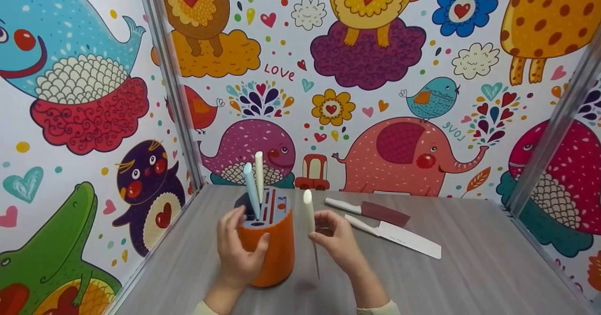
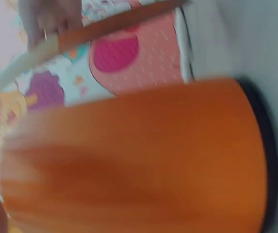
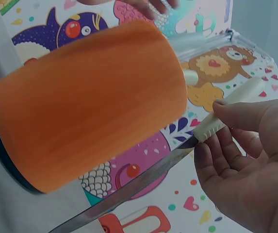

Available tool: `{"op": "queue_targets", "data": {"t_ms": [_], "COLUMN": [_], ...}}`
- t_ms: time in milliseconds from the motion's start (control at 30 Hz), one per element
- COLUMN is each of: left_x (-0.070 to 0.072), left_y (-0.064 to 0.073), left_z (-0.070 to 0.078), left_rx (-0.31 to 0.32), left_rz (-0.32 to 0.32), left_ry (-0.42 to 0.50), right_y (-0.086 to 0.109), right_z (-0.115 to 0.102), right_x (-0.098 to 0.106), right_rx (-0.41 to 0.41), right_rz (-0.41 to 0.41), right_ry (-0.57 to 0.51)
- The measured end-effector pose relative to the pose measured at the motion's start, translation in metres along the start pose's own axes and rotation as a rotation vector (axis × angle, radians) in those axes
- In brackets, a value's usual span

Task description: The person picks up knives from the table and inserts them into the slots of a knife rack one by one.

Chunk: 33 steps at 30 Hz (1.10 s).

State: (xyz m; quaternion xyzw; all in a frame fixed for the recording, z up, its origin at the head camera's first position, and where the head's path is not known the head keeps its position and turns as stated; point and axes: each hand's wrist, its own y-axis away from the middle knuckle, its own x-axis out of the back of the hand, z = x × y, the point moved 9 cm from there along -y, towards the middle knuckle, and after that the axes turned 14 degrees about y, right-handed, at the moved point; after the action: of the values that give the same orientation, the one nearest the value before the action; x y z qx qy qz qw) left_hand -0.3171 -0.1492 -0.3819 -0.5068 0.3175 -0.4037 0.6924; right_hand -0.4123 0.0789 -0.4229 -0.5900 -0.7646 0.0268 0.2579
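An orange knife block (image 1: 272, 254) stands upright on the table, with a light blue handle (image 1: 252, 190) and a cream handle (image 1: 259, 174) rising from its slotted top. My left hand (image 1: 239, 249) is beside the block's near left side, fingers spread and loosely bent; whether it touches the wall I cannot tell. Just right of the block, my right hand (image 1: 335, 240) pinches a cream-handled knife (image 1: 308, 211) between thumb and fingers. In the right wrist view, the knife's long blade (image 3: 124, 189) extends from the handle past the block; in the head view it points down.
Right of my right hand, a knife with a dark red blade (image 1: 385, 211) and a white-bladed cleaver (image 1: 408, 240) lie on the grey table (image 1: 460, 287). Patterned wall panels (image 1: 291, 94) enclose the back and sides.
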Motion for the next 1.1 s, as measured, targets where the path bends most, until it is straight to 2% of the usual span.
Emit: {"op": "queue_targets", "data": {"t_ms": [133, 300, 433, 600, 733, 900, 1100], "left_x": [-0.016, -0.031, -0.037, -0.044, -0.048, -0.051, -0.052], "left_y": [-0.003, -0.002, 0.002, 0.008, 0.014, 0.017, 0.014], "left_z": [0.020, 0.024, 0.019, 0.007, 0.000, -0.002, 0.002], "left_rx": [-0.021, 0.077, 0.217, 0.448, 0.553, 0.593, 0.587], "left_rz": [-0.094, -0.212, -0.262, -0.309, -0.343, -0.354, -0.339], "left_ry": [-0.016, -0.033, 0.034, 0.163, 0.214, 0.229, 0.273], "right_y": [0.003, 0.005, 0.006, 0.008, 0.011, 0.011, 0.011], "right_z": [-0.009, -0.016, -0.020, -0.028, -0.032, -0.034, -0.034], "right_x": [-0.009, -0.015, -0.026, -0.040, -0.049, -0.053, -0.048], "right_rx": [0.043, 0.076, 0.078, 0.103, 0.112, 0.128, 0.150], "right_rz": [-0.038, -0.041, -0.086, -0.138, -0.159, -0.139, -0.086], "right_ry": [0.000, 0.010, -0.014, -0.054, -0.074, -0.081, -0.131]}}
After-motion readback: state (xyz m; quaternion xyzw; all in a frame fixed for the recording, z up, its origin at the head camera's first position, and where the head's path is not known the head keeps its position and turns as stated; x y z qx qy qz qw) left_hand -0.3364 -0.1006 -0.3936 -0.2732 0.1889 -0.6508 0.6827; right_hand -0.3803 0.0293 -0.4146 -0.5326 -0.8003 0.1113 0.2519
